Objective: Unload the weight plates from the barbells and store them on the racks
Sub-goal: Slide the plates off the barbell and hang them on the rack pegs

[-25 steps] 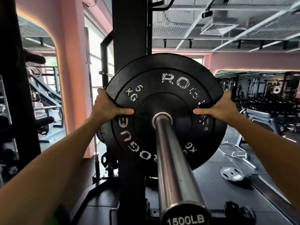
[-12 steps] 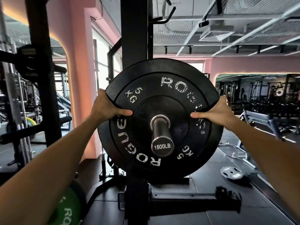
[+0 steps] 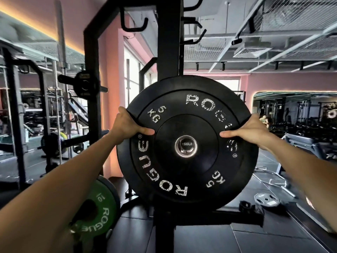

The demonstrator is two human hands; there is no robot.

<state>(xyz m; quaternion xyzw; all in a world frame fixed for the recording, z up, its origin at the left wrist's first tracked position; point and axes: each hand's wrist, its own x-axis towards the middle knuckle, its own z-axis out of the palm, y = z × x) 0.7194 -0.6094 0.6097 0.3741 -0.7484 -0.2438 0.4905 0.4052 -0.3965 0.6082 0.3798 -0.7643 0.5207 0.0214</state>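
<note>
A black 5 kg bumper plate (image 3: pixel 187 176) with white lettering fills the middle of the view, held upright in front of me. My left hand (image 3: pixel 125 126) grips its left rim, thumb across the face. My right hand (image 3: pixel 249 131) grips the right rim the same way. In the plate's centre hole only the steel end cap of the barbell sleeve (image 3: pixel 186 145), marked 1500LB, shows; the sleeve's length is hidden. Behind the plate rises the black upright of the rack (image 3: pixel 168 42).
A green 10 kg plate (image 3: pixel 99 203) hangs low at the left. A small grey plate (image 3: pixel 267 199) and a collar (image 3: pixel 246 205) lie on the dark floor at the right. Another rack with a loaded bar (image 3: pixel 85 84) stands at the left. Benches and machines fill the far right.
The plate has slid toward me along the sleeve: a long stretch of bar showed before, now only its end cap sits in the hole. Both hands keep their grip.
</note>
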